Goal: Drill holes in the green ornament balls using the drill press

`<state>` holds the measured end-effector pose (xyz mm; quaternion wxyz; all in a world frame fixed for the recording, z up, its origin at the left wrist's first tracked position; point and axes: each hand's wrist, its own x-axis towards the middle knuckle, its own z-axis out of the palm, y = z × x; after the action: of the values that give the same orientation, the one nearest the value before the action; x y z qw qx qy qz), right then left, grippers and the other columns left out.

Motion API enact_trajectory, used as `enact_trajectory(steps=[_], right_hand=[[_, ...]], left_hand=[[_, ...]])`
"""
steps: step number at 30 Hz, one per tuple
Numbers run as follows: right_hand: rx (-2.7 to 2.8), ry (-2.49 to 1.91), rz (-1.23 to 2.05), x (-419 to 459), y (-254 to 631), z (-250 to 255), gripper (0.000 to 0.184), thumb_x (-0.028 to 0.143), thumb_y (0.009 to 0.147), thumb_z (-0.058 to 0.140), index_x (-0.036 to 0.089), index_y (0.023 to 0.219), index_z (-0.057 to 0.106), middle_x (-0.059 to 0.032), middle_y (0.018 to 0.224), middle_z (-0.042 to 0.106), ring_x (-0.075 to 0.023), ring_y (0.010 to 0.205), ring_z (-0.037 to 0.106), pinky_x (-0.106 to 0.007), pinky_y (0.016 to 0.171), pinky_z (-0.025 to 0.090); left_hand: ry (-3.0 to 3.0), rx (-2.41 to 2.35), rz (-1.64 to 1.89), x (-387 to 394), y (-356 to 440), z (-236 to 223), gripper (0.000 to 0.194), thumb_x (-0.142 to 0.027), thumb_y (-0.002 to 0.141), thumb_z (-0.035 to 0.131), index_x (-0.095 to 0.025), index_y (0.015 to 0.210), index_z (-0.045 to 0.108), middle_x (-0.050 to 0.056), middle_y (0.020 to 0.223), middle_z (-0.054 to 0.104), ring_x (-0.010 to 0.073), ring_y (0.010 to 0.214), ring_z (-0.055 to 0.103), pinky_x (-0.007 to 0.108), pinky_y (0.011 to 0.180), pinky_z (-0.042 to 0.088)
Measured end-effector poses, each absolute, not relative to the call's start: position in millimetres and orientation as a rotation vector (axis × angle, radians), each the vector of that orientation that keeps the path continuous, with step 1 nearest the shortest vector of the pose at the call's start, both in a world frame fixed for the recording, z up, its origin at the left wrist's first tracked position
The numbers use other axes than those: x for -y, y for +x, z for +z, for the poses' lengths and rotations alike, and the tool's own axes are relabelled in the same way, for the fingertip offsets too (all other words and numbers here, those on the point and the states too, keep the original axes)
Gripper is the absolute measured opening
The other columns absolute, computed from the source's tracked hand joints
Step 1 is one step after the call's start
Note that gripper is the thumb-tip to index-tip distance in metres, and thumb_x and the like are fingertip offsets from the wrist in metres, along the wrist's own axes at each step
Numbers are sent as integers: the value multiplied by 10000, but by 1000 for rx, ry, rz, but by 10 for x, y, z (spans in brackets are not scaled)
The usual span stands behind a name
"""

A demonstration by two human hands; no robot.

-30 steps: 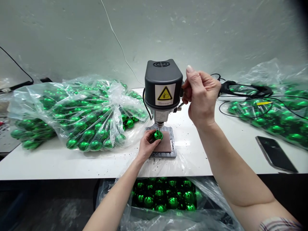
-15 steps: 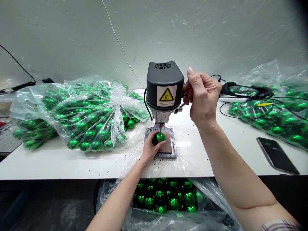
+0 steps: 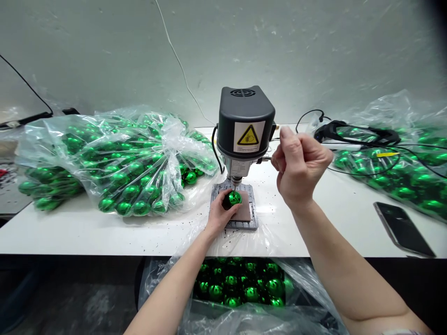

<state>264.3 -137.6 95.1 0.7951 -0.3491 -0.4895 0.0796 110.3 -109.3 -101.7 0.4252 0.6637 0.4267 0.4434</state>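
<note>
A shiny green ball (image 3: 235, 198) sits under the bit of a small dark bench drill press (image 3: 246, 116). Thumb and fingers of my left hand (image 3: 219, 211) curl around the ball from the left, pressing it on a brown pad (image 3: 245, 209) over the grey slotted base (image 3: 253, 197). The thin bit (image 3: 234, 188) meets the ball's top; how deep it reaches I cannot tell. To the right of the motor housing, my right hand (image 3: 302, 167) is closed in a fist around the feed lever (image 3: 267, 159), whose grip is mostly hidden by the fingers.
A clear bag of green balls (image 3: 129, 172) lies left on the white table (image 3: 87, 237), another bag (image 3: 412, 179) at right. An open bag of balls (image 3: 240, 284) is below the front edge. A phone (image 3: 403, 228), cables and a black strap (image 3: 356, 132) lie right. Dark shavings surround the base.
My right hand has come down and slightly toward me with the lever. The left hand keeps its hold on the ball. The whole view has shifted slightly.
</note>
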Motion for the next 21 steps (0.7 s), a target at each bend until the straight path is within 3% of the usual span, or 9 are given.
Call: enact_trajectory(steps=[7, 15, 18, 21], right_hand=[[1081, -718, 83, 1502, 2606, 755, 383, 299, 887, 647, 215, 528, 544, 44, 458, 484, -72, 416, 419, -287, 438, 319], [1226, -493, -57, 1424, 2677, 485, 356, 88, 841, 608, 187, 527, 473, 55, 448, 405, -74, 425, 423, -262, 440, 333], [1272, -430, -105, 1382, 2704, 421, 388, 45, 801, 608, 185, 514, 387, 64, 442, 375, -68, 417, 390, -253, 429, 318], [1308, -402, -155, 1361, 2733, 397, 354, 32, 782, 605, 187, 529, 412, 68, 442, 381, -61, 404, 376, -238, 413, 309]], left_hand=[[1652, -1050, 1101, 1095, 1106, -987, 529, -351, 788, 790, -225, 1269, 610, 83, 1158, 706, 265, 1086, 671, 440, 936, 566], [1644, -1057, 1126, 1099, 1107, -1012, 543, -337, 782, 801, -215, 1242, 540, 93, 1174, 679, 262, 1097, 657, 449, 975, 528], [1608, -1033, 1149, 1099, 1115, -1038, 523, -360, 786, 800, -207, 1182, 494, 90, 1129, 671, 252, 1064, 663, 429, 941, 535], [1608, -1021, 1148, 1106, 1114, -1034, 488, -360, 795, 791, -207, 1146, 488, 78, 1081, 674, 243, 1025, 667, 419, 917, 536]])
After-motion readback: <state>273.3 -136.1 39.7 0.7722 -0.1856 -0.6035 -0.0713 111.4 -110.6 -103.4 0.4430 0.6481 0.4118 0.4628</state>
